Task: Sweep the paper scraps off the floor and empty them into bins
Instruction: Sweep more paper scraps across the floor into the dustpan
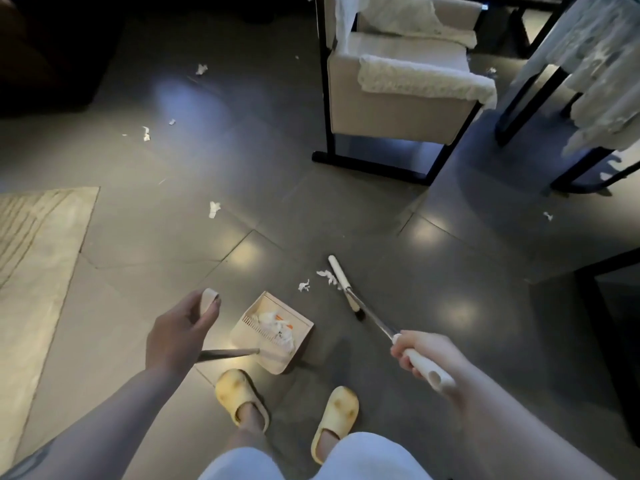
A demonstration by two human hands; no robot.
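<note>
My left hand (180, 332) grips the cream top of the dustpan's long handle. The beige dustpan (273, 329) stands on the grey floor in front of my feet and holds several white paper scraps. My right hand (420, 355) grips the cream handle of the broom, whose metal shaft runs down to the broom head (341, 280) on the floor. Two scraps (327, 276) (304, 286) lie just left of the broom head, beyond the dustpan's mouth. More scraps lie farther off: one in the middle (214, 208), some at the left (147, 133), one far back (201, 68), one at the right (548, 215).
A beige armchair (398, 98) on a black frame stands ahead on the right. Beside it is a table (588, 64) with a lace cloth. A light rug (38, 254) covers the floor at the left. A dark piece of furniture (616, 341) is at my right. I wear yellow slippers (239, 389).
</note>
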